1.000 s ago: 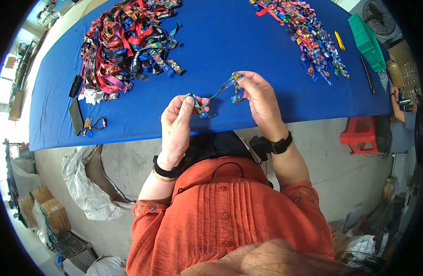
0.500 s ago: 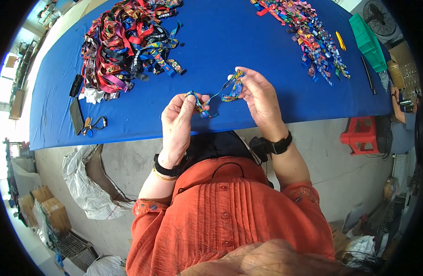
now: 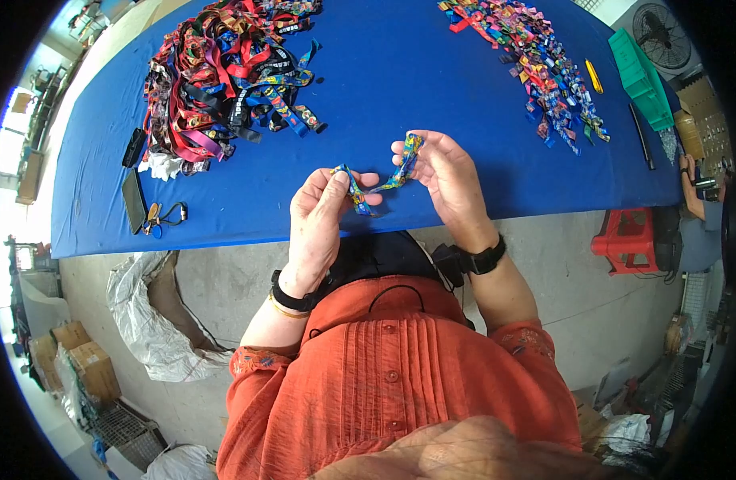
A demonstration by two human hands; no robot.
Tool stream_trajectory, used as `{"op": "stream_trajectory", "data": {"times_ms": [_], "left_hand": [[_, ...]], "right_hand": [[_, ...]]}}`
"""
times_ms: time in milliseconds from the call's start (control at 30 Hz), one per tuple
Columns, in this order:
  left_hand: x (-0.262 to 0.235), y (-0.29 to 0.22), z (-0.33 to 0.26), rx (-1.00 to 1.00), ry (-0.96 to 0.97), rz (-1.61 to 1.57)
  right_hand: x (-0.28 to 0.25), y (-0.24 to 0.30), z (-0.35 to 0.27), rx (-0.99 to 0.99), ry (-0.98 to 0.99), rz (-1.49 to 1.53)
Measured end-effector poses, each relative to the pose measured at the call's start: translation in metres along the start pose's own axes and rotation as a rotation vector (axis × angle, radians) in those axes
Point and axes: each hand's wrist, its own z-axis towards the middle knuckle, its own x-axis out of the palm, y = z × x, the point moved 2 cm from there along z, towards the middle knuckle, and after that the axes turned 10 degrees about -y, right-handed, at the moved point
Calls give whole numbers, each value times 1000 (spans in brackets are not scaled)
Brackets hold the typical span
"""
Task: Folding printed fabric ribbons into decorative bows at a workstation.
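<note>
A narrow, colourfully printed blue and yellow ribbon strap (image 3: 399,174) stretches between my hands, above the near part of the blue-covered table (image 3: 368,88). My left hand (image 3: 324,204) pinches one end between thumb and fingers, where a short length folds over and hangs down. The other end is pinched by my right hand (image 3: 446,172), with the strap running down from its fingertips toward the left hand. At the far left lies a big heap of printed straps (image 3: 216,80) in red, black and blue. Small folded ribbon pieces (image 3: 544,72) form a long pile at the far right.
A dark case (image 3: 134,202) and a small bunch of keys (image 3: 162,218) lie near the left edge. A yellow cutter (image 3: 594,76), a black rod (image 3: 642,136) and a green crate (image 3: 640,80) are at the right. Beyond the table stands a red stool (image 3: 626,240); another person's arm (image 3: 691,184) shows.
Both hands have shifted slightly; the left has moved right, nearer the right one. The strap's right part, looped before, now hangs straighter and flatter between them.
</note>
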Motion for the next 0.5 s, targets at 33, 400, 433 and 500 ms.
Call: {"op": "stream_trajectory", "data": {"times_ms": [33,400,433,500], "left_hand": [[0,0,0,-36,42,-29],[6,-4,-2,-35,229,-18],[7,-4,-3,-59,222,-47],[9,-4,-5,-66,207,-40]], "right_hand": [[1,0,-1,9,-11,-8],[11,-10,-9,-232,128,-204],[13,-11,-10,-233,135,-192],[16,-4,-14,-240,136,-220]]}}
